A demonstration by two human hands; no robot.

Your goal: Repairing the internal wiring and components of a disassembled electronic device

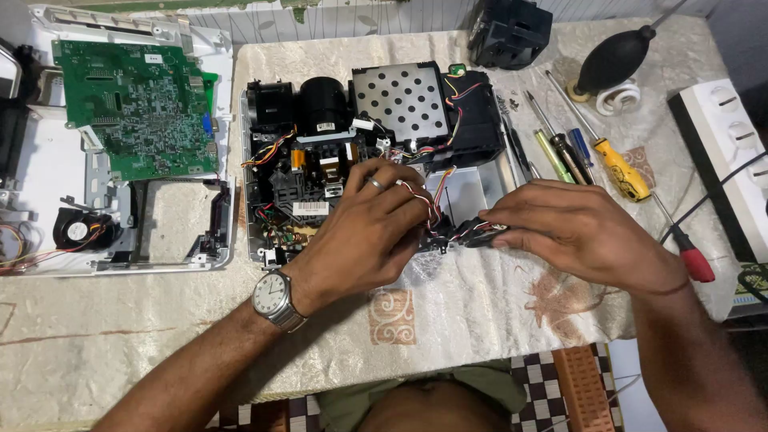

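An opened projector (320, 152) lies on the table with its lens barrel, perforated metal shield and coloured wiring exposed. My left hand (364, 228), with a ring and a wristwatch, rests at the projector's front edge, its fingers closed on a small black part (460, 234) trailing red, white and black wires. My right hand (572, 228) pinches the other end of that same part. The part hangs just in front of the projector's open white bay (472, 192).
The removed white cover (48, 176) with a green circuit board (136, 104) and small fan (76, 230) lies at left. Several screwdrivers (620, 172), a black air blower (616, 58), a white power strip (732, 152) and a black block (508, 30) sit at right and back.
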